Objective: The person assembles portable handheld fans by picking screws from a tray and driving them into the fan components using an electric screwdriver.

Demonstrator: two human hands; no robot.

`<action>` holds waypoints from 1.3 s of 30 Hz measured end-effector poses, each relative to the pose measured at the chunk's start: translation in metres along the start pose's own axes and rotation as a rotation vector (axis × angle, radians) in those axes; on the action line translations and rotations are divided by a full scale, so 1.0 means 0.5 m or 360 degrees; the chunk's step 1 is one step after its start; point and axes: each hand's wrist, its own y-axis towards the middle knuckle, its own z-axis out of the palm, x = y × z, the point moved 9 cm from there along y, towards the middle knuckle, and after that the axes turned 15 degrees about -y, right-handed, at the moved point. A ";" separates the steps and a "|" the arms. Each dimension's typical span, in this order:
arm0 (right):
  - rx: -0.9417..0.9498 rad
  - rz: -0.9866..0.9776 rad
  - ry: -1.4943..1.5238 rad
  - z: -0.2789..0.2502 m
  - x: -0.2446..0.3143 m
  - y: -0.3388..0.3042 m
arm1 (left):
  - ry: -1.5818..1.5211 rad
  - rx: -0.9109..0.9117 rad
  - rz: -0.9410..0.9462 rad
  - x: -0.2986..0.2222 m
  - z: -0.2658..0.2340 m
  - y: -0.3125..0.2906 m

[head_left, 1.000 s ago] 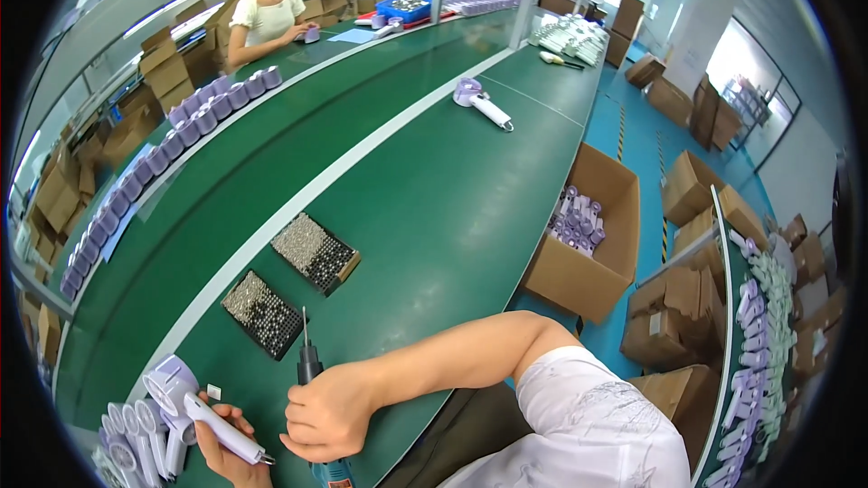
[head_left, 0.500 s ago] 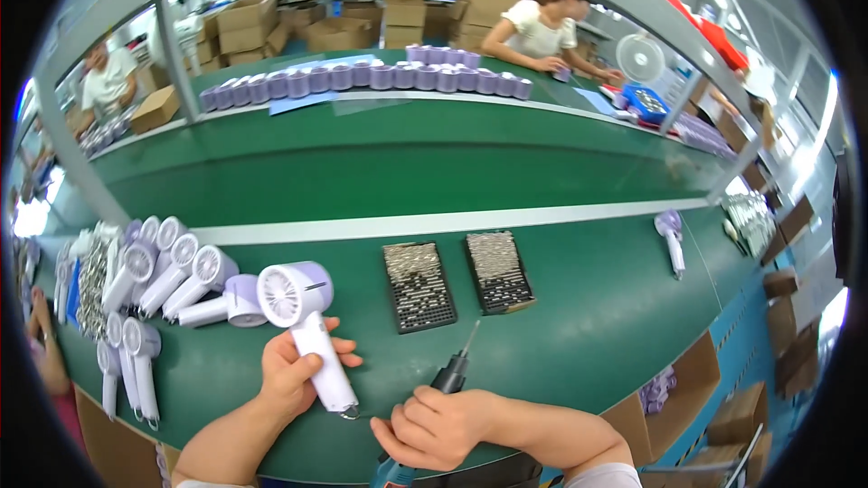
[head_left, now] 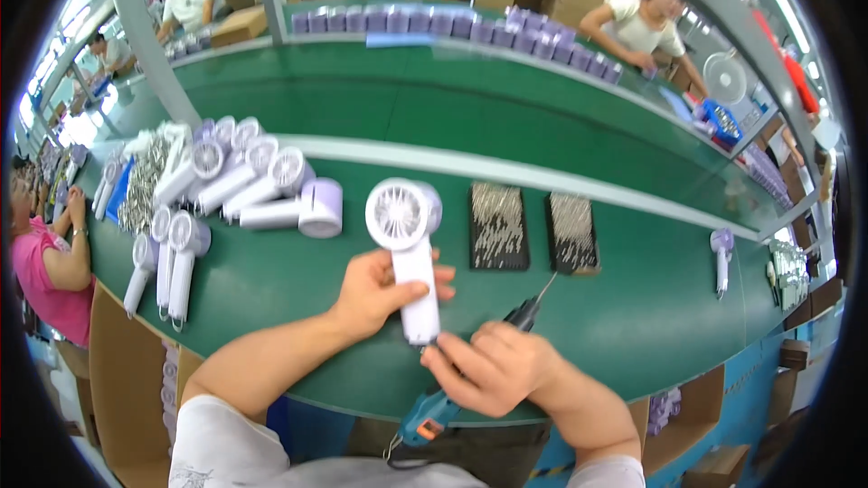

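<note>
A white and lilac handheld fan (head_left: 399, 215) stands nearly upright in my left hand (head_left: 369, 294). My fingers wrap round its handle, and its grille faces me. My right hand (head_left: 502, 369) is closed round an electric screwdriver (head_left: 429, 417) with a teal body and black nose. Its thin bit points up and away, toward two black trays of screws, a left one (head_left: 498, 258) and a right one (head_left: 573, 262). The thumb and forefinger of that hand reach to the lower end of the fan's handle, at a small dark loop. Whether they pinch it is unclear.
More handheld fans (head_left: 262, 158) lie heaped at the left, beside a pile of metal parts (head_left: 149, 176). One fan (head_left: 721, 258) lies far right. A pale rail (head_left: 506, 165) crosses the green table. Cardboard boxes (head_left: 127, 389) stand below the edge. Co-workers sit around.
The view has swung left, so the table contents appear shifted. My right hand's fingertips have come up to the bottom of the fan's handle. The fan is now more upright.
</note>
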 end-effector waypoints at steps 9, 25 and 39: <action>0.0157 0.0164 -0.0007 0.043 -0.018 0.002 | -0.0069 -0.0312 0.0036 -0.030 -0.002 0.004; 0.0019 0.0401 -0.0375 0.056 -0.029 0.003 | -0.0156 0.0058 0.0239 -0.068 0.025 -0.019; -0.0002 0.0440 -0.0198 0.029 -0.042 -0.007 | -0.0274 0.0117 0.0132 -0.064 0.029 -0.010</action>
